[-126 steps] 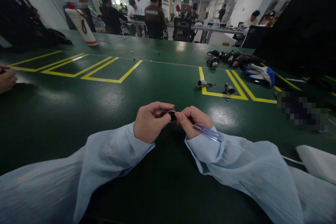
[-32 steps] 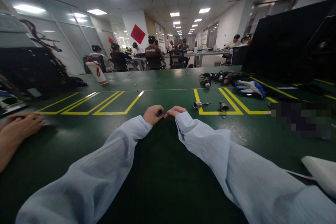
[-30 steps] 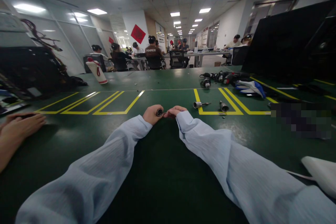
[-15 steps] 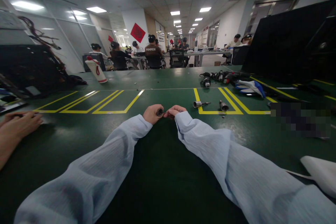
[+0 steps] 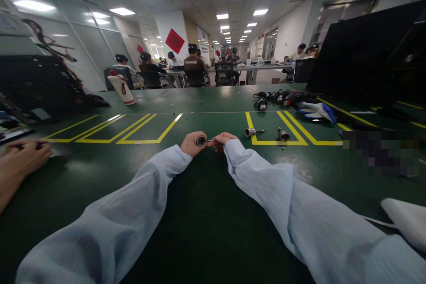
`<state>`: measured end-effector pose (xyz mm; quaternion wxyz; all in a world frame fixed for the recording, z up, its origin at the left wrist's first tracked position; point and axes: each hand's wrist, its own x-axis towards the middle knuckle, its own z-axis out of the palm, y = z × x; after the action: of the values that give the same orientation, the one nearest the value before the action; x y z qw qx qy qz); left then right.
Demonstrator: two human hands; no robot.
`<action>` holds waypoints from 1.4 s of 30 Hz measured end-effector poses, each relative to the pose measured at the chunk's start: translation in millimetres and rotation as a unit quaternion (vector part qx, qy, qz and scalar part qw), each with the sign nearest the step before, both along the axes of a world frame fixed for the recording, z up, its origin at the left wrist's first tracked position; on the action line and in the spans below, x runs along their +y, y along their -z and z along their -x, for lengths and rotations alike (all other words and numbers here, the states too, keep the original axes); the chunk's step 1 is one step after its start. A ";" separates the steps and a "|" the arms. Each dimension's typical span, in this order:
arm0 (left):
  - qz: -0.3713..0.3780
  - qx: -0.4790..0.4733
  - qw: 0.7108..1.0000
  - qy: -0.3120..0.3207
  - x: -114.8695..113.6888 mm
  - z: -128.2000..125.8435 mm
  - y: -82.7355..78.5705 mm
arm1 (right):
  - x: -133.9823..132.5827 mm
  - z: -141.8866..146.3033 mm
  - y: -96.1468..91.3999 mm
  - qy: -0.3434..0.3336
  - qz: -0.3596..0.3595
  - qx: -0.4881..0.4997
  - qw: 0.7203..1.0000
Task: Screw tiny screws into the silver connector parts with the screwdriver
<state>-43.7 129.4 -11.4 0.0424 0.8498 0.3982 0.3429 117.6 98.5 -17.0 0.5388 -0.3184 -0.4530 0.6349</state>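
Note:
My left hand (image 5: 192, 143) is wrapped round a cylindrical metal part (image 5: 201, 141), whose dark round end with a pale rim faces me. Close by on the right, my right hand (image 5: 223, 140) pinches a thin metal rod (image 5: 209, 141) that points at the cylinder. Whether the rod touches the cylinder I cannot tell. Farther right on the green table lie a metal cup-shaped part with a thin shaft (image 5: 252, 132) and a second metal cylindrical part (image 5: 284, 134). A tiny dark piece (image 5: 283, 148) sits just in front of them.
Yellow tape (image 5: 140, 143) marks boxes on the table. Dark tools and cables (image 5: 279, 97) lie at the back right beside a blue-and-white glove (image 5: 318, 111). A white bottle (image 5: 122, 88) leans at the back left. Another person's hand (image 5: 28, 157) is at the left edge.
My right hand has shifted slightly right, and more of the thin rod shows between my hands. The cylinder in my left hand has turned a little more toward me.

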 end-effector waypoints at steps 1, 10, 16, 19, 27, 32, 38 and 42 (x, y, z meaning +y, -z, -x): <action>-0.008 0.010 1.000 -0.006 0.2 -0.1 0.2 | -0.4 0.7 0.6 0.008 -0.009 -0.005 1.000; -0.048 0.078 0.996 0.001 -1.3 -0.5 0.6 | -0.4 -1.6 0.2 0.003 -0.005 -0.030 1.000; -0.015 0.008 1.000 0.023 -2.3 -0.8 0.8 | 3.2 -4.7 -0.1 -0.010 0.016 -0.013 1.000; -0.002 -0.002 1.000 0.019 -1.6 -1.5 1.6 | 3.6 -3.8 0.3 -0.001 0.013 -0.010 1.000; -0.039 0.111 0.993 -0.025 -1.9 -4.1 0.6 | 0.1 -1.1 1.4 0.013 -0.006 -0.045 0.999; -0.034 0.056 0.998 -0.004 -2.0 -1.7 2.0 | 3.5 -3.5 -2.1 -0.011 0.031 -0.020 0.999; -0.022 0.008 1.000 0.012 -1.1 -0.8 3.2 | 6.3 -3.0 -1.8 -0.019 0.041 -0.004 0.999; -0.032 0.049 0.998 -0.017 -1.5 -3.1 1.9 | 1.6 -2.4 -1.1 -0.010 0.008 -0.007 1.000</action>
<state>-40.6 127.8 -13.2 -0.0098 0.8595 0.4030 0.3143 120.0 100.1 -15.9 0.5268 -0.3220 -0.4550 0.6417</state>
